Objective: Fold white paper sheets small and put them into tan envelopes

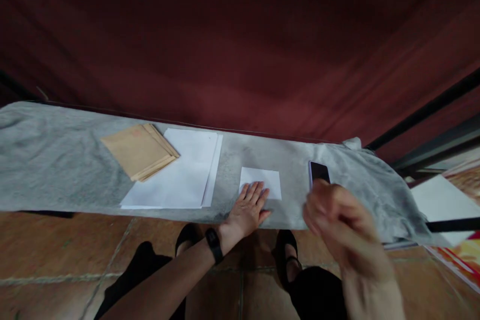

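Observation:
My left hand [252, 205] lies flat, fingers stretched out, on the lower left part of a small white sheet of paper [269, 182]. It holds nothing, and a black band circles its wrist. The paper lies on a grey cloth [232, 160]. My right hand [339, 220] is raised off the cloth at the right, near the camera and smeared by motion. Its fingers look curled, but whether anything is in them cannot be made out. Just behind it a phone [319, 170] with a dark screen lies partly hidden.
Larger white sheets [180, 175] lie to the left. Several brown paper envelopes [135, 150] overlap them. A dark red drape [240, 60] hangs behind the narrow cloth-covered surface. At the far right are a white sheet [442, 200] and a black bar [455, 225]. Tiled floor [48, 245] shows below.

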Tool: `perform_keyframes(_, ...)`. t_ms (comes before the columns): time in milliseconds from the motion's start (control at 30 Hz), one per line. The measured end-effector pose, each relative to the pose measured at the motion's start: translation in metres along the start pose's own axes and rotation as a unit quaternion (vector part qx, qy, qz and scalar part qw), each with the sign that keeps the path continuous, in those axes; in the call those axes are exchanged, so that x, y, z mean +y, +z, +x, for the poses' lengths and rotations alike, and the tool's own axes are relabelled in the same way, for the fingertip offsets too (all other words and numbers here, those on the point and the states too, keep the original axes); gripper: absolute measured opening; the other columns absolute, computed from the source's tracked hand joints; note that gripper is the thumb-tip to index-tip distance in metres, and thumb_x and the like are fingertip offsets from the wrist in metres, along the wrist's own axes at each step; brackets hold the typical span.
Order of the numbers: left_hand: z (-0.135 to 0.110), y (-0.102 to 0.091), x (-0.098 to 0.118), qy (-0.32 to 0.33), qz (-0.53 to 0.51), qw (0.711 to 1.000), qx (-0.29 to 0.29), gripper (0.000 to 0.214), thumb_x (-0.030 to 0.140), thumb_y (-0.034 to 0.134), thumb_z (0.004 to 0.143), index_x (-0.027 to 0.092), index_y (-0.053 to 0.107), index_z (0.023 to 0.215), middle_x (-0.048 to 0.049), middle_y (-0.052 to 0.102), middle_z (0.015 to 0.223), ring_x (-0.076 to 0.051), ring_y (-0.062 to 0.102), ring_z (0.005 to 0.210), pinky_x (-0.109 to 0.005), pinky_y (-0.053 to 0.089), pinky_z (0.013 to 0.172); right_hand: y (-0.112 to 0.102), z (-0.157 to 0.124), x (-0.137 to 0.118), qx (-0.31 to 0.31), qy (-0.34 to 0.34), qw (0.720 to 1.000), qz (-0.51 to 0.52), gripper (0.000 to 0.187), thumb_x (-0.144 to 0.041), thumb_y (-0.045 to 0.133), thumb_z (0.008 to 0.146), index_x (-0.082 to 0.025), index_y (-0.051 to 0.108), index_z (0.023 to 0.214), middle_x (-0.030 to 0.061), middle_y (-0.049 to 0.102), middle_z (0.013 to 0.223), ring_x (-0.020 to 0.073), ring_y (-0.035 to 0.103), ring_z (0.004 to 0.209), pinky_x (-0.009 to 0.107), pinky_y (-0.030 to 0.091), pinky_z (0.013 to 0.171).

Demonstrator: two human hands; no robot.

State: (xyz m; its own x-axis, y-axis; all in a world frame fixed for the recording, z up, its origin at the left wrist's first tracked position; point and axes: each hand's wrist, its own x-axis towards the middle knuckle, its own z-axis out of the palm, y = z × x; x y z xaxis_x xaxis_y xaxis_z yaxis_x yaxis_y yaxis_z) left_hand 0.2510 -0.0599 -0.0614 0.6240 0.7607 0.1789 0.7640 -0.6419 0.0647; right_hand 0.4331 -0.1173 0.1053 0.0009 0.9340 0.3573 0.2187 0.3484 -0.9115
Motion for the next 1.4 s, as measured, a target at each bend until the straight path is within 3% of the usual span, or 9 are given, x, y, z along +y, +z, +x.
perform_keyframes(133,0.0,-0.001,0.002,0.006,0.01,1.0,-0.002,0.065,0.055,0.036,0.102,0.015,0.038,0.154,-0.0167,0.033,0.163,-0.031,0.031,0.151,-0.052,0.021,0.124,0.019,0.017,0.077,0.024,0.083,0.986,-0.141,0.024,-0.044,0.057,0.093,-0.022,0.067,0.087,-0.0013,0.061,0.066,0.0163,0.06,0.06,0.028,0.052,0.059)
perform_keyframes(267,-0.001,-0.006,0.002,0.006,0.005,1.0,-0.004,0.066,0.056,0.033,0.102,0.015,0.039,0.153,-0.0165,0.034,0.162,-0.03,0.03,0.151,-0.052,0.021,0.124,0.02,0.003,0.137,-0.036,0.086,0.913,-0.396,0.031,-0.029,0.043,0.096,-0.023,0.072,0.105,0.0092,0.073,0.106,0.0225,0.07,0.09,0.034,0.055,0.079)
perform_keyframes(433,-0.002,-0.008,0.002,0.01,0.002,1.0,0.004,0.065,0.055,0.032,0.103,0.014,0.04,0.153,-0.0157,0.035,0.162,-0.03,0.031,0.151,-0.051,0.021,0.124,0.008,-0.016,0.143,-0.062,0.04,0.842,-0.535,0.039,-0.021,0.039,0.096,-0.02,0.067,0.123,0.0134,0.071,0.125,0.0257,0.072,0.102,0.037,0.055,0.085)
perform_keyframes(600,-0.002,-0.008,0.002,0.003,0.003,1.0,0.004,0.064,0.055,0.034,0.103,0.016,0.04,0.153,-0.0146,0.036,0.162,-0.029,0.032,0.15,-0.051,0.02,0.124,0.003,-0.012,0.133,-0.077,0.096,0.789,-0.602,0.031,-0.026,0.041,0.1,-0.021,0.072,0.104,0.0106,0.076,0.1,0.0238,0.074,0.077,0.032,0.053,0.066)
perform_keyframes(667,-0.001,-0.008,0.002,0.005,0.004,1.0,0.002,0.063,0.055,0.035,0.102,0.017,0.041,0.152,-0.0139,0.036,0.162,-0.029,0.032,0.15,-0.051,0.021,0.124,0.005,-0.007,0.134,-0.074,0.093,0.793,-0.598,0.03,-0.027,0.043,0.099,-0.02,0.072,0.102,0.0113,0.075,0.099,0.0243,0.073,0.081,0.033,0.054,0.07)
perform_keyframes(767,-0.001,-0.01,0.002,0.01,0.002,1.0,0.003,0.063,0.055,0.035,0.102,0.016,0.044,0.151,-0.0145,0.038,0.161,-0.029,0.034,0.15,-0.05,0.023,0.123,0.017,-0.002,0.14,-0.062,0.039,0.842,-0.534,0.035,-0.032,0.041,0.1,-0.02,0.069,0.119,0.0133,0.072,0.115,0.0267,0.07,0.103,0.039,0.056,0.088)
perform_keyframes(900,0.002,-0.01,0.0,-0.009,-0.011,1.0,0.017,0.056,0.043,0.032,0.104,0.01,0.047,0.148,-0.0155,0.046,0.156,-0.027,0.035,0.149,-0.046,0.025,0.123,0.044,-0.003,0.151,-0.102,-0.026,0.899,-0.424,0.051,-0.041,0.035,0.104,-0.02,0.049,0.148,0.0138,0.051,0.152,0.0266,0.048,0.14,0.047,0.045,0.112)
perform_keyframes(1100,0.016,-0.004,-0.016,-0.074,-0.021,0.996,0.046,0.057,0.029,0.032,0.101,0.006,0.036,0.153,-0.0164,0.039,0.16,-0.025,0.032,0.15,-0.044,0.026,0.124,0.066,-0.001,0.164,-0.113,-0.01,0.891,-0.439,0.058,-0.042,0.024,0.107,-0.014,0.033,0.157,0.0138,0.032,0.163,0.0249,0.03,0.151,0.049,0.032,0.122)
perform_keyframes(1400,0.032,0.008,-0.026,-0.1,-0.011,0.994,0.036,0.057,0.029,0.033,0.1,0.009,0.037,0.153,-0.0148,0.037,0.161,-0.026,0.03,0.152,-0.048,0.023,0.125,0.067,0.011,0.18,-0.092,-0.014,0.859,-0.504,0.059,-0.043,0.025,0.108,-0.011,0.036,0.156,0.0162,0.037,0.16,0.0283,0.033,0.15,0.051,0.027,0.122)
